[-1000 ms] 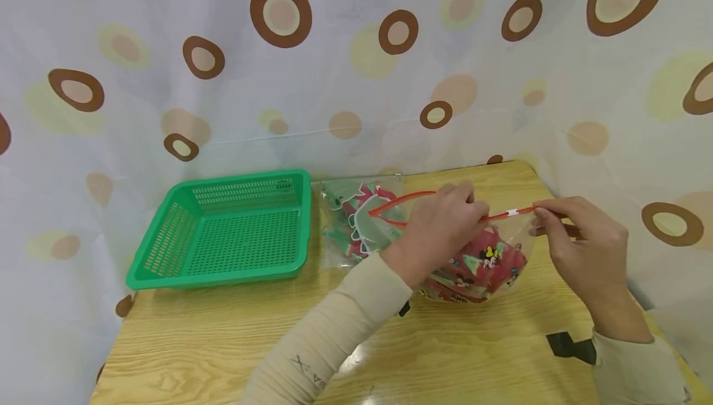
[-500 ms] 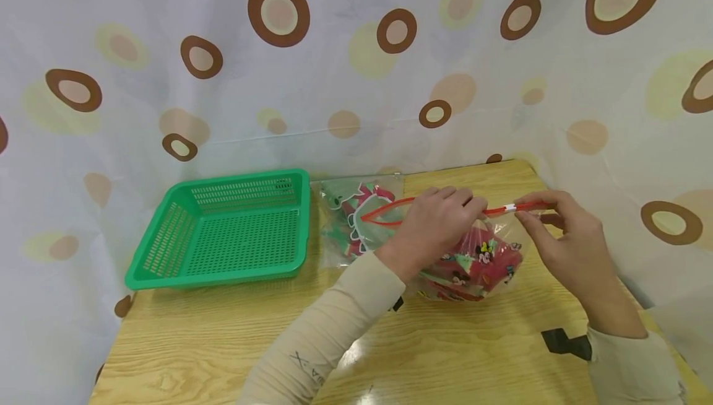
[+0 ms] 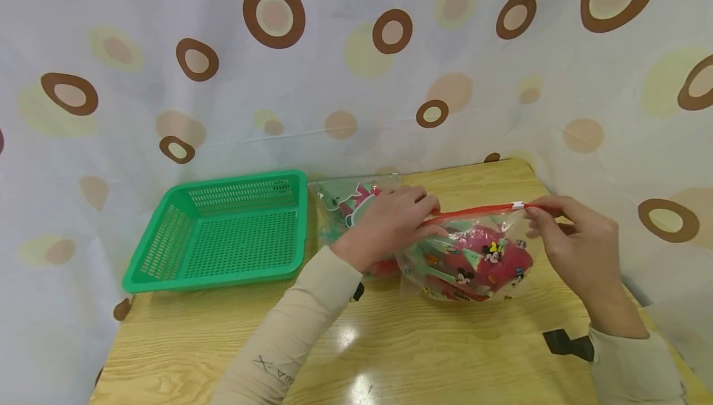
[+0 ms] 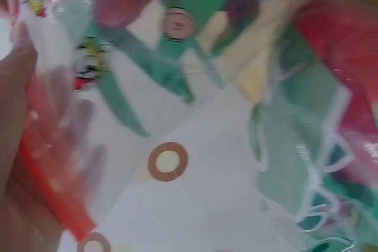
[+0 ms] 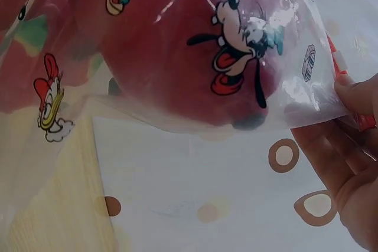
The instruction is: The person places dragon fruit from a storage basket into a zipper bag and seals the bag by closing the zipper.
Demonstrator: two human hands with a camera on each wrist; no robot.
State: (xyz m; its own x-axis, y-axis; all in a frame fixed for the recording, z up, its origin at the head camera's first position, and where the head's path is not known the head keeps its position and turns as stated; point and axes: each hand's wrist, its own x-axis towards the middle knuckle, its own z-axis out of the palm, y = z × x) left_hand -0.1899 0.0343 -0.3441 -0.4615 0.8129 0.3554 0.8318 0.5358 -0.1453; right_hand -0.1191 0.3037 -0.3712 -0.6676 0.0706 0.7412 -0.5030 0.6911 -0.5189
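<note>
I pinch the bag's (image 3: 473, 259) red zip (image 3: 473, 211) with my left hand (image 3: 390, 219); my right hand (image 3: 574, 238) pinches its end. Bag sits between them. I'd keep the strip taut, pressing evenly along it.

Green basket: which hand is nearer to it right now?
Left. The left hand pinches the zip bag's red seal just right of the green basket, not touching it. The right hand pinches the seal's far end by the white slider, across the bag.
</note>
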